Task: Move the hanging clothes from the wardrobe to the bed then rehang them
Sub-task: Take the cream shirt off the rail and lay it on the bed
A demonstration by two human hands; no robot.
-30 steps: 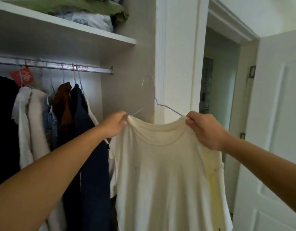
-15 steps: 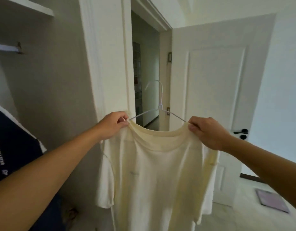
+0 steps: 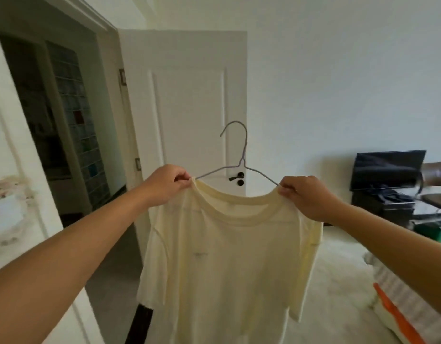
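Note:
A cream T-shirt (image 3: 222, 264) hangs on a thin wire hanger (image 3: 240, 155) in front of me at chest height. My left hand (image 3: 166, 186) pinches the shirt's left shoulder at the collar. My right hand (image 3: 306, 197) grips the right shoulder in the same way. The hanger's hook stands up free between my hands. The wardrobe is out of view. A strip of bedding with an orange patch (image 3: 398, 316) shows at the lower right.
An open white door (image 3: 189, 115) with a black handle stands straight ahead, the dark doorway (image 3: 53, 125) to its left. A black monitor (image 3: 388, 170) and a dark stand are at the right by the wall. Pale floor lies below.
My view has swung right, away from the wardrobe and its hanging clothes, toward the door and the room. Both hands keep the same hold on the shirt and hanger.

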